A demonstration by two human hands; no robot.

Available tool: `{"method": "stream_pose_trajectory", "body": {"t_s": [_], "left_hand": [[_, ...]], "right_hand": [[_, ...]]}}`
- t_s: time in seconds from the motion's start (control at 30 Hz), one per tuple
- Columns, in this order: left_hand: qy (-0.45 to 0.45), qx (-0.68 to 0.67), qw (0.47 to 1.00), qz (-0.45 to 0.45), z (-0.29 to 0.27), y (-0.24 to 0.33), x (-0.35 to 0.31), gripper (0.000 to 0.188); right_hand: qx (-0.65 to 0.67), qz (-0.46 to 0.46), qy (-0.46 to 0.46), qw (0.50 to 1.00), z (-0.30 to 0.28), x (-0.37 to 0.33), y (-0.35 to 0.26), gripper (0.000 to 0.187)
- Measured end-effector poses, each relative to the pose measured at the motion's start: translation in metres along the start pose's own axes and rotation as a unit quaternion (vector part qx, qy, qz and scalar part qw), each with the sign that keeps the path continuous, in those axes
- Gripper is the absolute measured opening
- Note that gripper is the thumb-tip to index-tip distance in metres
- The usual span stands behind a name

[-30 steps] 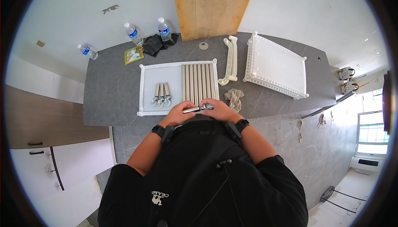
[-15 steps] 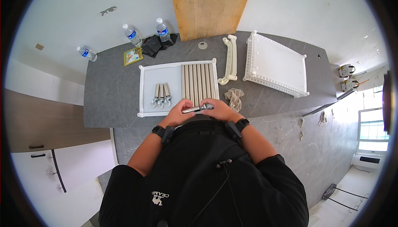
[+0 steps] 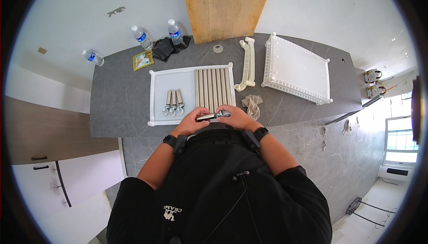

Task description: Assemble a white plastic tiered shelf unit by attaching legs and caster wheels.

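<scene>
Both my hands meet above the near edge of a white shelf tray (image 3: 172, 78), around a short shiny metal tube (image 3: 205, 117) with a caster wheel at its right end. My left hand (image 3: 192, 121) grips the tube end with thumb and fingers. At the caster end, my right hand (image 3: 236, 117) pinches the wheel, which its fingers partly cover. Three similar short tubes with clear-looking caster wheels (image 3: 172, 109) lie together in the tray's left part. Several long metal tubes (image 3: 214, 86) lie side by side in its right part, their near ends partly behind my hands.
Right of the tray lie cream plastic end pieces (image 3: 246, 65) and a crumpled beige cloth (image 3: 253, 106). Stacked white shelf trays (image 3: 298, 68) stand farther right. Water bottles (image 3: 175, 32), a black bag (image 3: 163, 49) and a yellow-green packet (image 3: 143, 60) line the grey table's (image 3: 118, 97) back left.
My fingers have shifted slightly around the tube and caster. Both hands still hold it in the same place, and the other things have not moved.
</scene>
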State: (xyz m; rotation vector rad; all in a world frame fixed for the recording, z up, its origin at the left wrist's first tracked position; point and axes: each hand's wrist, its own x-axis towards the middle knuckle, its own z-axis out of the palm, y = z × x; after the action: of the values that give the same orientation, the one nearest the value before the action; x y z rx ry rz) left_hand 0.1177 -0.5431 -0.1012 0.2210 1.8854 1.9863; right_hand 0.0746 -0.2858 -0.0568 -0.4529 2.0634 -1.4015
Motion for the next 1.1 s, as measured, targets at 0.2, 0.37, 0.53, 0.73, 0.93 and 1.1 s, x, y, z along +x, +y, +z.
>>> {"method": "stream_pose_trajectory", "body": {"t_s": [0.2, 0.37, 0.53, 0.73, 0.93, 1.1], "left_hand": [[0.001, 0.057, 0.997, -0.049, -0.009, -0.013, 0.002, 0.026], [-0.013, -0.121, 0.983, -0.135, -0.014, -0.016, 0.004, 0.018], [0.019, -0.044, 0.998, -0.042, -0.001, -0.011, 0.003, 0.019], [-0.002, 0.015, 0.996, -0.087, -0.011, -0.012, 0.003, 0.018], [0.026, -0.096, 0.986, -0.133, -0.009, -0.014, 0.003, 0.019], [0.030, 0.001, 0.999, -0.031, -0.003, -0.007, 0.003, 0.022]], "right_hand": [[0.005, 0.006, -0.003, 1.000, 0.000, 0.001, -0.002, 0.031], [-0.009, 0.013, -0.008, 1.000, -0.001, 0.001, -0.006, 0.031], [-0.007, -0.005, -0.004, 1.000, -0.001, 0.002, -0.002, 0.030], [0.000, 0.017, -0.013, 1.000, -0.001, 0.002, -0.005, 0.030], [-0.005, 0.003, -0.009, 1.000, -0.001, 0.002, -0.005, 0.030], [-0.005, 0.009, -0.008, 1.000, -0.001, 0.002, -0.004, 0.030]]}}
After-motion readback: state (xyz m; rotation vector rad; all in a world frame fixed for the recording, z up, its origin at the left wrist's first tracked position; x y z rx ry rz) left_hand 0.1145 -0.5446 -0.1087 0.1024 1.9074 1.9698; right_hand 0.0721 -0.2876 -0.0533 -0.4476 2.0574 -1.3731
